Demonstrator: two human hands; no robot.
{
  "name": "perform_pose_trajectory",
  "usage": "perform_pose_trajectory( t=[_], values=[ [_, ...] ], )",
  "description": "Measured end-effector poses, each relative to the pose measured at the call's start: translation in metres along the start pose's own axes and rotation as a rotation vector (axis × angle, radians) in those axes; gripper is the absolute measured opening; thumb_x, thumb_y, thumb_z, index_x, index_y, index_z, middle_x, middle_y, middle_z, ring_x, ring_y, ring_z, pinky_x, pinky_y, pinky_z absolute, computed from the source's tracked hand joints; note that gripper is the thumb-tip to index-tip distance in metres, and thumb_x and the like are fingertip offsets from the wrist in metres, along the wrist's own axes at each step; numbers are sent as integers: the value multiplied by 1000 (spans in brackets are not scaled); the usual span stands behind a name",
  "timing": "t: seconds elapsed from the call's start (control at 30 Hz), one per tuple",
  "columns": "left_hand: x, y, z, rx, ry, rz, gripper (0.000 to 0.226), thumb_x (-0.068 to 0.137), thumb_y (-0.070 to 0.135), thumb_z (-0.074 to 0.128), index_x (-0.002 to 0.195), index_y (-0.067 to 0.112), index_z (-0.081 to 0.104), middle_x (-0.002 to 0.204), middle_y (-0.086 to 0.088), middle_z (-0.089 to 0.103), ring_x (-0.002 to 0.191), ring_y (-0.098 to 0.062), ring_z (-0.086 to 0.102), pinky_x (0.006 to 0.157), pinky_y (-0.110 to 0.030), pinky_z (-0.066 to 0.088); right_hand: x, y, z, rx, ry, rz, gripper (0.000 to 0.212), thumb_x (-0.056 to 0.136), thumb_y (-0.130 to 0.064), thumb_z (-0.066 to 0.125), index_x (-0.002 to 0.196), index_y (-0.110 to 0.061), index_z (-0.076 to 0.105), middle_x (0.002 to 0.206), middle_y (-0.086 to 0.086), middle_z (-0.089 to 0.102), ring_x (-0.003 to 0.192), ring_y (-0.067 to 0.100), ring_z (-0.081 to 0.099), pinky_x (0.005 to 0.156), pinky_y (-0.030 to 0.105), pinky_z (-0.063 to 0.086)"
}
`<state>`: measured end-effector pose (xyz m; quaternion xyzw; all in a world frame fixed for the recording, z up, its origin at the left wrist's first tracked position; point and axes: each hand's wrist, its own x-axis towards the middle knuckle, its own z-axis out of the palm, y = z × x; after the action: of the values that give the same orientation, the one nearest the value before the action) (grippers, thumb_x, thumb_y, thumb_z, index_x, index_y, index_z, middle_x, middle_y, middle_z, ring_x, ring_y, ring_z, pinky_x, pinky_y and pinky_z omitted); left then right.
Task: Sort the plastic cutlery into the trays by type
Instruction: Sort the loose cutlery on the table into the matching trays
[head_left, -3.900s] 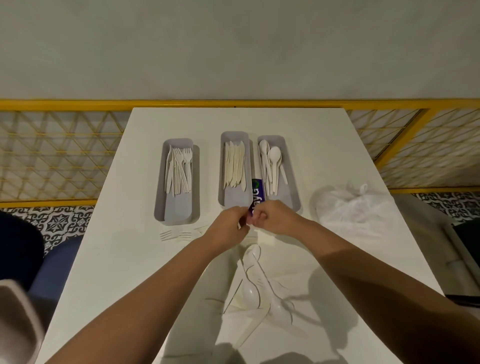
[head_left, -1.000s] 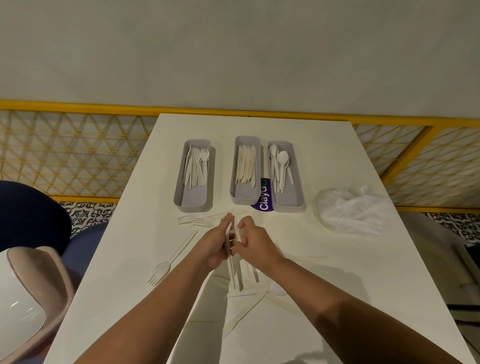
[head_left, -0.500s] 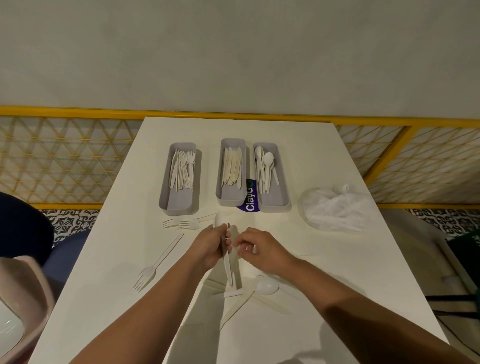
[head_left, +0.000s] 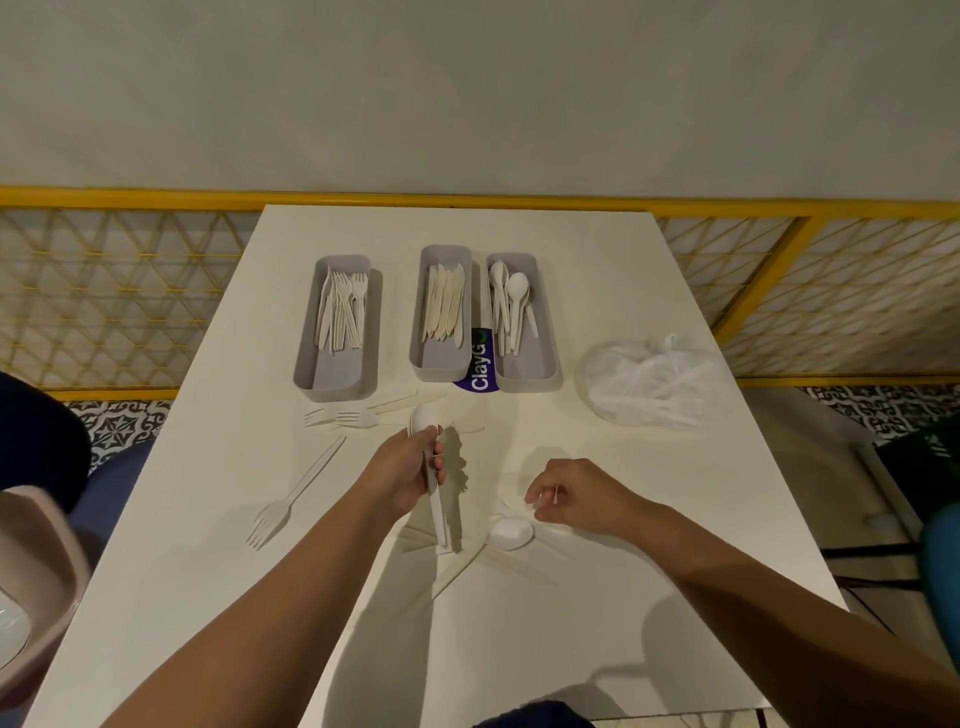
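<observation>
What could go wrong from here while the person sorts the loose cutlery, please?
1. The left hand grips spoons near their bowls, handles hanging free; they could slide out on the way to the spoon tray, the rightmost one.
2. The loose spoon below the right hand lies among pale knives; lifting it may scatter them.
3. The white forks barely stand out from the white table and might be overlooked.
</observation>
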<state>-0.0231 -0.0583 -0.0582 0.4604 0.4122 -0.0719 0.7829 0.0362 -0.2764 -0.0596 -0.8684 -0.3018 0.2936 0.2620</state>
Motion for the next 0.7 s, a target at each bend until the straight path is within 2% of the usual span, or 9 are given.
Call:
perform_pose_trajectory(
  t=[0.1,0.2,0.27,0.33,0.4,0.53,0.6,0.7],
  values=[
    [-4,-3,4,10,-12,11,13,99,13,43,92,9,53,67,-4,46,55,-13,42,51,-25,41,-2,-9,16,-40,-35,-5,31,77,-20,71,106,-13,65,81,-11,45,69,2,46,70,18,38],
    [-6,-5,5,16,-24,20,14,99,13,43,92,9,54,67,-4,46,56,-13,42,53,-26,41,0,-17,30,-186,-67,-21,42,81,-27,67,120,-19,57,97,-6,46,91,16,54,75,22,36],
    [-8,-6,3,27,-28,24,13,99,13,43,93,9,54,67,-4,46,56,-14,42,54,-26,41,3,-21,34,-262,-67,-19,38,85,-24,62,121,-18,53,103,-1,46,103,22,55,75,22,34],
    [-11,-6,1,42,-29,28,12,98,13,44,94,8,54,68,-4,46,57,-14,42,56,-26,41,6,-23,36,-295,-60,-15,30,89,-20,58,117,-14,53,100,-1,42,104,24,55,73,22,33],
    [-12,-6,-1,52,-32,31,11,98,13,44,95,8,53,69,-5,46,58,-14,41,57,-26,41,10,-24,37,-322,-65,-15,24,91,-20,54,114,-11,54,105,5,49,104,26,55,73,24,34],
    [-14,-3,-6,79,-47,35,11,98,16,46,98,10,55,71,-4,50,59,-13,43,59,-26,42,18,-26,37,-437,-36,-28,21,96,-21,48,111,-9,56,116,9,52,109,24,51,83,28,40],
    [-14,-2,-8,104,-73,48,12,98,18,46,97,13,56,71,-3,50,59,-13,43,58,-26,42,23,-29,33,-384,-3,-22,19,97,-18,47,109,-8,56,111,8,53,106,24,53,80,25,37],
    [-13,2,-9,126,-123,85,13,99,19,44,95,13,55,70,-3,50,58,-13,42,56,-24,41,30,-44,15,-144,64,-21,14,95,-11,48,102,-5,59,99,7,56,95,23,56,77,22,36]
  ],
)
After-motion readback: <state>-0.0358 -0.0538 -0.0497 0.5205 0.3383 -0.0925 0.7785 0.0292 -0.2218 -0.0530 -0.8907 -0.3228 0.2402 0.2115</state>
